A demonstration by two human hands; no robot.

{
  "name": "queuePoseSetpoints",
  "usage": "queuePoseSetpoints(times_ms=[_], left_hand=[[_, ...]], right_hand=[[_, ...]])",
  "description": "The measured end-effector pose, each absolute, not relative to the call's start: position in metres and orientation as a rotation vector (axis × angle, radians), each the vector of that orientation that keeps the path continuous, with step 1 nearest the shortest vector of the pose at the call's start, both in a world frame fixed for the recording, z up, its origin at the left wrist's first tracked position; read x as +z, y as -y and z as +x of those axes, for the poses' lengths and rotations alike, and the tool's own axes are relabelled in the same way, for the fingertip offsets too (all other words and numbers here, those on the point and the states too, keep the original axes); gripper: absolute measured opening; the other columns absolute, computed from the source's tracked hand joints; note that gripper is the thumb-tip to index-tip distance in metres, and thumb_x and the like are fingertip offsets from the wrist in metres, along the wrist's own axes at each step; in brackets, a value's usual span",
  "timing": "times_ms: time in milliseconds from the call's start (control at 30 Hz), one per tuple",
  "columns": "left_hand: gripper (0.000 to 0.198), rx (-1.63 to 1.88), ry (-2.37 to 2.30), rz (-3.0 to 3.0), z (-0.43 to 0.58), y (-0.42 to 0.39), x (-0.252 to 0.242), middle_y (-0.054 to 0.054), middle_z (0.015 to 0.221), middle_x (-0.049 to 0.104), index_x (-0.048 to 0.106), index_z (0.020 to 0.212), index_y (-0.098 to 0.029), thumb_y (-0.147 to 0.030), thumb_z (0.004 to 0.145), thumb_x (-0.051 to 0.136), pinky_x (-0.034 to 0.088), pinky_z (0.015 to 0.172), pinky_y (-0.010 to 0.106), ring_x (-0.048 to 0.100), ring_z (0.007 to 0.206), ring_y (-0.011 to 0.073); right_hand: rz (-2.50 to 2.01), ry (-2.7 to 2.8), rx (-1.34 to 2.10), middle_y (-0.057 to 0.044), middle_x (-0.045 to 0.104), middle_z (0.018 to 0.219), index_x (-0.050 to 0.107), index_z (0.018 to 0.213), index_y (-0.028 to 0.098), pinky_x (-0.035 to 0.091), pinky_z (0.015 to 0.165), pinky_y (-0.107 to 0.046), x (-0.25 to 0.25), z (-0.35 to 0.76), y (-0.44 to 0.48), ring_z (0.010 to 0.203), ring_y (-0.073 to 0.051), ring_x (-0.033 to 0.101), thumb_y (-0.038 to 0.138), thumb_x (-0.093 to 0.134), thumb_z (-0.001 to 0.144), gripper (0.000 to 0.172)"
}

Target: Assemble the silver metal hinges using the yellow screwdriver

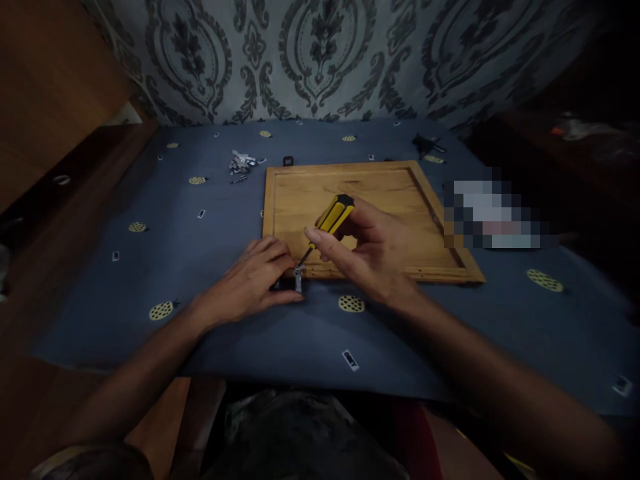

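A framed wooden panel (pixel 345 220), like a cabinet door, lies flat on the blue cloth. At its near left edge sits a small silvery metal hinge (pixel 299 279). My left hand (pixel 263 277) holds the hinge against the edge, thumb below and fingers resting on the panel. In my right hand (pixel 373 247) is a yellow-and-black screwdriver (pixel 336 215), gripped by its handle. It tilts down to the left, its tip at the hinge. Any screw under the tip is too small to make out.
Several silvery metal parts (pixel 242 163) are heaped behind the panel's left corner. A small dark piece (pixel 288 161) lies by the back edge, and a black object (pixel 427 145) at the back right. Something pixelated (pixel 493 213) is right of the panel. A patterned wall covering (pixel 320 60) rises behind.
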State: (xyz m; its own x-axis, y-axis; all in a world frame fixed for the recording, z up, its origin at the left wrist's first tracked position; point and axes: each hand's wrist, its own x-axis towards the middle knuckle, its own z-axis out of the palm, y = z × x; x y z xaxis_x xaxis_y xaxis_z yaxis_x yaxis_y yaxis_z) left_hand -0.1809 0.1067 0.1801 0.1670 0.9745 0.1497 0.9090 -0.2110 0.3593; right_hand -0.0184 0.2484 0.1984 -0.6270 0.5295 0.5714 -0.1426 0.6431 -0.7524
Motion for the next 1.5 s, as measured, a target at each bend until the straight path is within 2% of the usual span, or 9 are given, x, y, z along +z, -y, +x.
queuePoseSetpoints(times_ms=[367, 633, 900, 1167, 1333, 1500], left_hand=[[0.035, 0.507, -1.839, 2.237, -0.1812, -0.1069, 0.1811, 0.013, 0.128, 0.065, 0.067, 0.111, -0.017, -0.048, 0.098, 0.072, 0.049, 0.108, 0.051, 0.057, 0.124, 0.0329], [0.038, 0.490, -1.822, 2.251, -0.1818, -0.1072, 0.1816, 0.015, 0.132, 0.064, 0.066, 0.114, -0.015, -0.049, 0.098, 0.071, 0.049, 0.109, 0.053, 0.056, 0.127, 0.0336], [0.036, 0.529, -1.846, 2.249, -0.1814, -0.1068, 0.1782, 0.013, 0.126, 0.065, 0.068, 0.110, -0.016, -0.049, 0.096, 0.073, 0.050, 0.107, 0.052, 0.058, 0.123, 0.0330], [0.041, 0.537, -1.841, 2.254, -0.1807, -0.1067, 0.1799, 0.011, 0.132, 0.064, 0.065, 0.127, -0.020, -0.047, 0.098, 0.073, 0.049, 0.110, 0.051, 0.057, 0.126, 0.0316], [0.040, 0.510, -1.838, 2.265, -0.1803, -0.1073, 0.1807, 0.014, 0.130, 0.065, 0.067, 0.121, -0.016, -0.046, 0.097, 0.074, 0.051, 0.107, 0.051, 0.058, 0.123, 0.0323], [0.038, 0.498, -1.842, 2.263, -0.1813, -0.1076, 0.1800, 0.015, 0.129, 0.065, 0.069, 0.111, -0.015, -0.049, 0.096, 0.074, 0.050, 0.108, 0.052, 0.057, 0.126, 0.0334]], right_hand=[[-0.269, 2.079, 0.912, 0.002, 0.055, 0.066, 0.052, 0.072, 0.024, 0.042, 0.058, -0.031, 0.1937, -0.0203, -0.2485, 0.060, -0.014, 0.053, 0.042, 0.077, 0.093, 0.036], [-0.243, 2.136, 0.826, 0.002, 0.056, 0.067, 0.053, 0.074, 0.023, 0.043, 0.058, -0.029, 0.1943, -0.0191, -0.2509, 0.061, -0.013, 0.053, 0.046, 0.073, 0.095, 0.037], [-0.153, 2.163, 0.760, 0.004, 0.054, 0.062, 0.053, 0.072, 0.022, 0.041, 0.054, -0.027, 0.1994, -0.0194, -0.2529, 0.056, -0.011, 0.052, 0.044, 0.073, 0.096, 0.039], [-0.199, 2.106, 0.926, 0.005, 0.052, 0.062, 0.049, 0.069, 0.023, 0.040, 0.055, -0.028, 0.1966, -0.0221, -0.2511, 0.055, -0.011, 0.049, 0.047, 0.081, 0.089, 0.045], [-0.253, 2.068, 1.191, 0.004, 0.055, 0.068, 0.055, 0.076, 0.023, 0.043, 0.054, -0.027, 0.1970, -0.0233, -0.2498, 0.059, -0.012, 0.054, 0.052, 0.083, 0.085, 0.042], [-0.263, 2.052, 1.289, 0.004, 0.057, 0.072, 0.058, 0.078, 0.022, 0.044, 0.051, -0.026, 0.1993, -0.0219, -0.2497, 0.059, -0.012, 0.054, 0.047, 0.084, 0.086, 0.036]])
